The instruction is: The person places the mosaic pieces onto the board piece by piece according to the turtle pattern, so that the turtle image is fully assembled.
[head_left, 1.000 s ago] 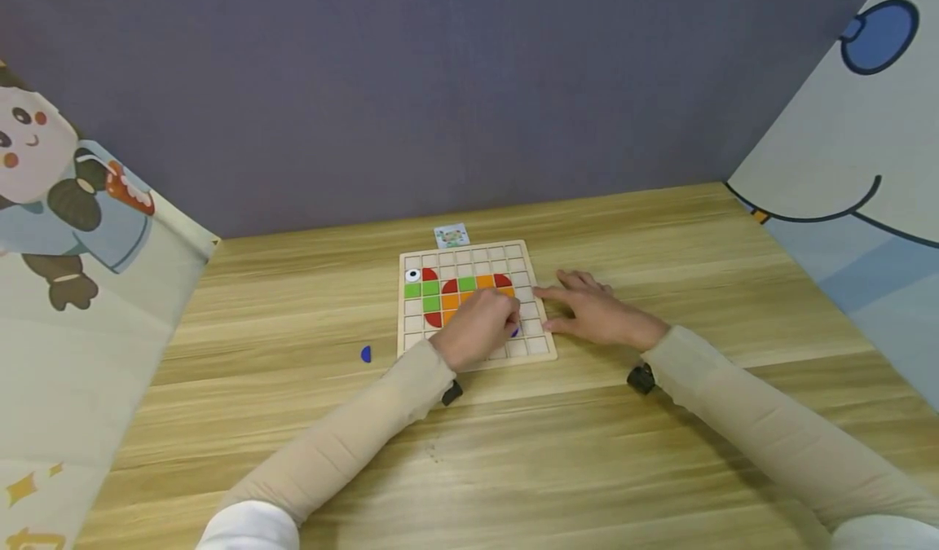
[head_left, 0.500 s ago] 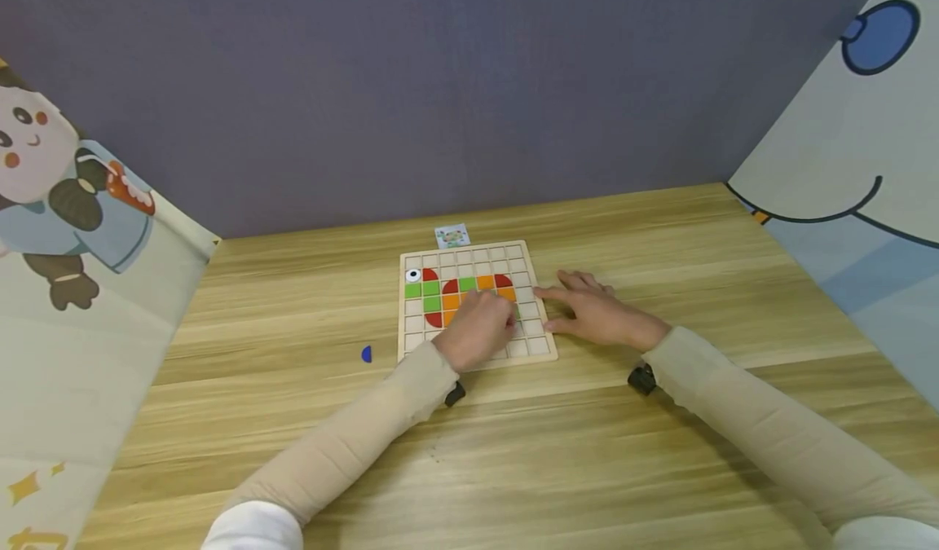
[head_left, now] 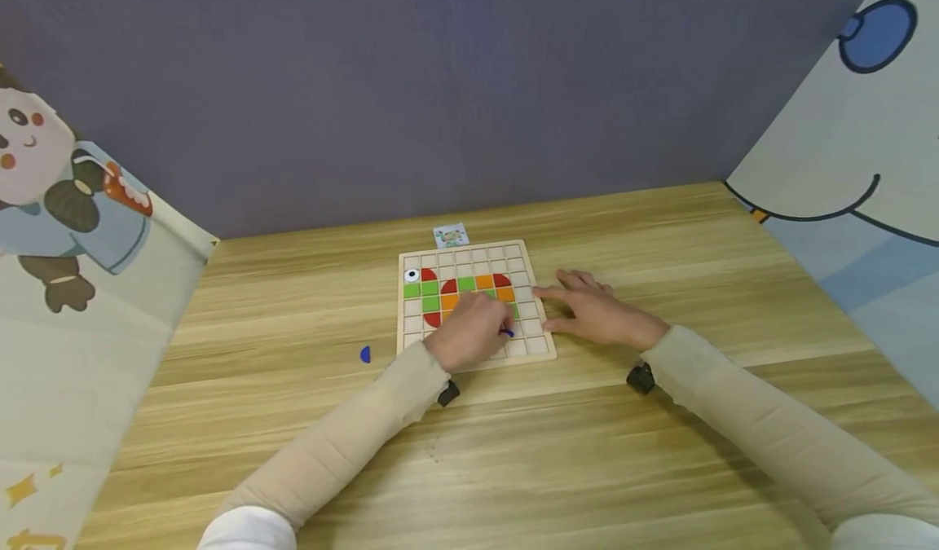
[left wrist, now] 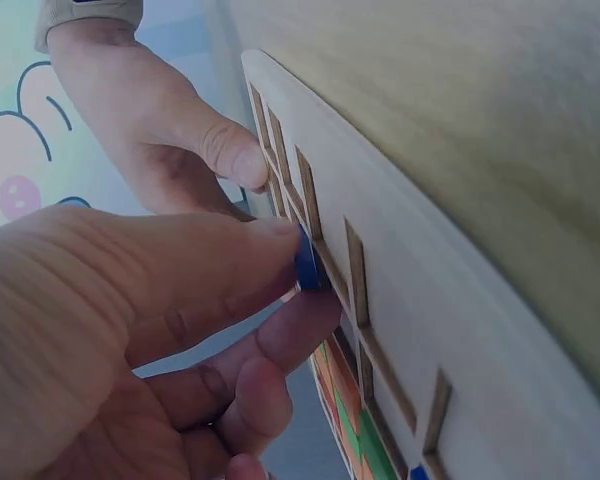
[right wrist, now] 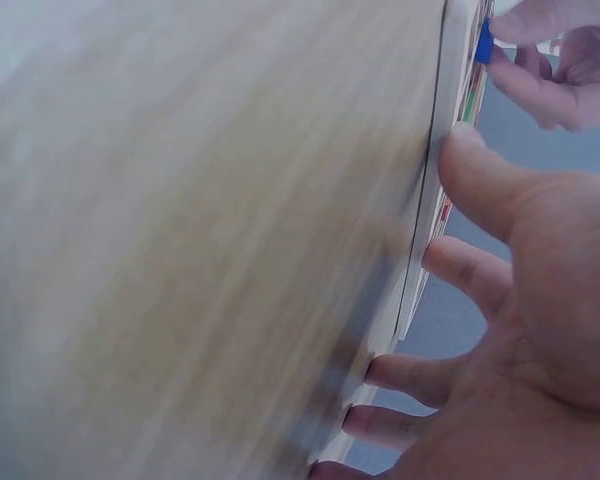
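Note:
My left hand (head_left: 469,332) is over the lower right part of a wooden grid board (head_left: 538,345). Between thumb and finger it pinches a small blue piece (left wrist: 307,262), held right at the grid; its full outline is hidden by the fingers. My right hand (head_left: 596,312) rests with fingers spread along the board's right edge, thumb and fingertips touching the rim. Red, green and orange tiles (head_left: 467,283) fill part of the grid, with a round eye tile (head_left: 412,275) at the upper left. Some tiles lie hidden under my left hand.
A blue half-round piece (head_left: 365,354) lies on the wooden table (head_left: 469,468), left of the board. Behind the board's far edge is a small picture card (head_left: 451,235). A dark partition (head_left: 455,102) rises at the back, with cartoon-printed panels on both sides.
My left hand has shifted slightly left over the board. The blue piece under its fingers, out of sight half a second ago, shows again. My right hand has stayed in place.

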`<action>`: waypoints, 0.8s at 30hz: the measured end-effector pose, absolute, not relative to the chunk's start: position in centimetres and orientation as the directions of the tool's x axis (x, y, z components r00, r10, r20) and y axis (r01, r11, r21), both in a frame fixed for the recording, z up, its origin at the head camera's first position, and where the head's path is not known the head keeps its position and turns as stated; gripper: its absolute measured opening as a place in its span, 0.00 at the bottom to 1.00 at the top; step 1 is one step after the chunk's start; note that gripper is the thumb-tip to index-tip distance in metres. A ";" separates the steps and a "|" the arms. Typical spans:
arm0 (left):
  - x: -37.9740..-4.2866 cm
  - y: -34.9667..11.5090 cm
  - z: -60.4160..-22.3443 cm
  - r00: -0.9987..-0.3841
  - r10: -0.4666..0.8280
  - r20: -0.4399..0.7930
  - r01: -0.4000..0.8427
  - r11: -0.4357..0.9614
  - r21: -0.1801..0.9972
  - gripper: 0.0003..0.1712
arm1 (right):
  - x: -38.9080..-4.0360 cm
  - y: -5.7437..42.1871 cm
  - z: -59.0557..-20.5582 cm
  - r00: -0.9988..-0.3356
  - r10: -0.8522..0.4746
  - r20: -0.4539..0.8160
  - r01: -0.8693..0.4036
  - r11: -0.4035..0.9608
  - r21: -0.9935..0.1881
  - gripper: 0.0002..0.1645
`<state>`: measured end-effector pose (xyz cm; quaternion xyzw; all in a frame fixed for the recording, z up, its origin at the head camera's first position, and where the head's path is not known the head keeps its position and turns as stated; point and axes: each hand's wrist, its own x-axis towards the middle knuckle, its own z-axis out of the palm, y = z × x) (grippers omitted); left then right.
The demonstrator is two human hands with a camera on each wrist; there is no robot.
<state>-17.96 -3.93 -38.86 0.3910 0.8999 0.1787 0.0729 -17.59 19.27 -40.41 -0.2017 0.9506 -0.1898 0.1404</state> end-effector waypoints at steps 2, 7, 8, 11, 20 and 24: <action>-17.9 -3.8 -39.0 -0.680 0.733 0.019 0.689 0.629 0.361 0.01 | -17.6 19.2 -40.4 -0.878 -0.439 -0.192 -0.331 0.845 -0.419 0.37; -18.0 -3.3 -39.4 -0.669 0.739 0.078 0.716 0.613 0.335 0.03 | -17.5 19.1 -40.4 -0.880 -0.436 -0.191 -0.328 0.845 -0.422 0.36; -18.0 -3.2 -39.4 -0.664 0.742 0.089 0.724 0.609 0.325 0.04 | -17.6 19.1 -40.4 -0.880 -0.436 -0.190 -0.328 0.845 -0.421 0.36; -18.1 -2.9 -39.5 -0.655 0.749 0.101 0.737 0.604 0.305 0.07 | -17.6 19.1 -40.4 -0.879 -0.437 -0.191 -0.330 0.846 -0.418 0.36; -18.1 -3.0 -39.4 -0.621 0.781 0.063 0.760 0.582 0.289 0.13 | -17.7 19.1 -40.5 -0.880 -0.439 -0.183 -0.340 0.849 -0.403 0.36; -18.0 -3.4 -39.3 -0.610 0.791 0.052 0.766 0.571 0.296 0.14 | -17.7 19.1 -40.5 -0.879 -0.440 -0.183 -0.343 0.851 -0.397 0.37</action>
